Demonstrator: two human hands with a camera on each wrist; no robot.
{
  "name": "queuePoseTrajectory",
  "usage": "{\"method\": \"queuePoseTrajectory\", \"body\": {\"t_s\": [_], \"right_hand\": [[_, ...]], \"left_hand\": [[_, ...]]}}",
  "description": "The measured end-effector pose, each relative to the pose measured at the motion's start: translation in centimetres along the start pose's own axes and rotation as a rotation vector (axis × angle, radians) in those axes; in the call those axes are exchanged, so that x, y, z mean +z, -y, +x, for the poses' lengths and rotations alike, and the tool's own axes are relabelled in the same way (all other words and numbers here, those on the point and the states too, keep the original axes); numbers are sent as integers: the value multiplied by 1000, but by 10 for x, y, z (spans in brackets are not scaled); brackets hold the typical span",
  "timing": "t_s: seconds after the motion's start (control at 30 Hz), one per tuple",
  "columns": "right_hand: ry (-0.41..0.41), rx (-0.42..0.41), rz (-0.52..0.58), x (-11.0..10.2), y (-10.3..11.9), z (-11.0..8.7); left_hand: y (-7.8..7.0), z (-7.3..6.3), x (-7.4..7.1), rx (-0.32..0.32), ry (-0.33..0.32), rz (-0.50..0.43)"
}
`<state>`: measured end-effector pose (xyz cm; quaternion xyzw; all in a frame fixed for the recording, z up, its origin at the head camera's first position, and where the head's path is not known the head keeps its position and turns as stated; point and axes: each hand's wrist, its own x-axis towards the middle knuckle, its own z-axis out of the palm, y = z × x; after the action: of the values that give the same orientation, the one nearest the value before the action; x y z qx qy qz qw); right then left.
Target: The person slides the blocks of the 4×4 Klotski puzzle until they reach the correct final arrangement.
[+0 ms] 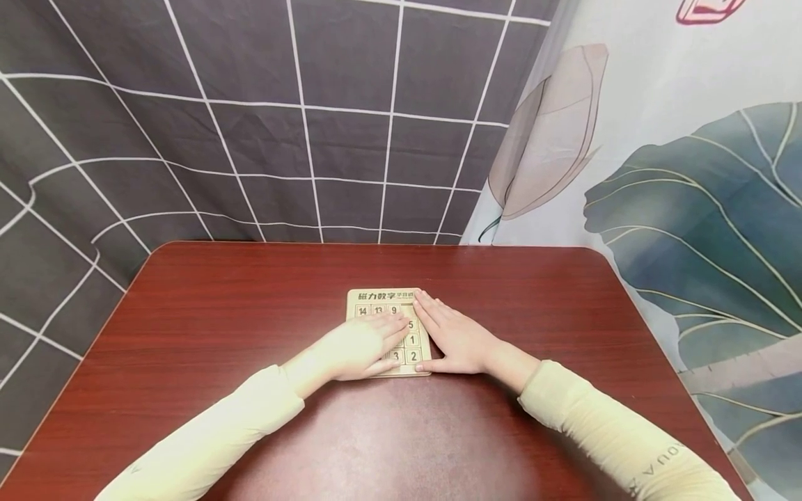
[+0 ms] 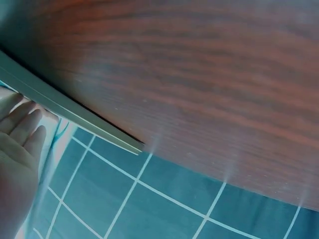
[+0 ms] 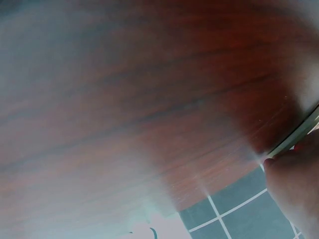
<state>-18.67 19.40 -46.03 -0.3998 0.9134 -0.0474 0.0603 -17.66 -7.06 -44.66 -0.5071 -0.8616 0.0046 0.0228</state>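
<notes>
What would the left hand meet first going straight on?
Probably the right hand, which lies across that line at the right edge of the board. The left hand would pass over the 5 tile on the way; its height above that is hard to tell.

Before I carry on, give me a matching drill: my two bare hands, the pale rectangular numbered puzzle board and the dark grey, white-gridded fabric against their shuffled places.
1. Bare left hand
2. Bare right hand
3. Pale rectangular puzzle board
4. Dark grey, white-gridded fabric

A. Beyond the far edge of the reddish-brown, wood-grained table
B. On that table, partly covered
C. Across the pale, black-numbered tiles
D. At the board's right edge

Pairs: 1-C, 2-D, 3-B, 4-A
</notes>
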Motion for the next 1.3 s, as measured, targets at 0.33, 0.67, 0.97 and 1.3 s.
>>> {"method": "queuePoseTrajectory", "body": {"t_s": [0.33, 0.67, 0.97, 1.3], "right_hand": [[3, 5, 12, -2, 1, 0], [-6, -1, 4, 0, 0, 0], [-1, 8, 16, -1, 1, 0], [7, 12, 20, -2, 3, 0]], "left_hand": [[22, -11, 1, -50, -35, 1], [27, -11, -1, -49, -36, 2], [21, 2, -4, -55, -7, -22], [21, 9, 1, -61, 21, -18]]}}
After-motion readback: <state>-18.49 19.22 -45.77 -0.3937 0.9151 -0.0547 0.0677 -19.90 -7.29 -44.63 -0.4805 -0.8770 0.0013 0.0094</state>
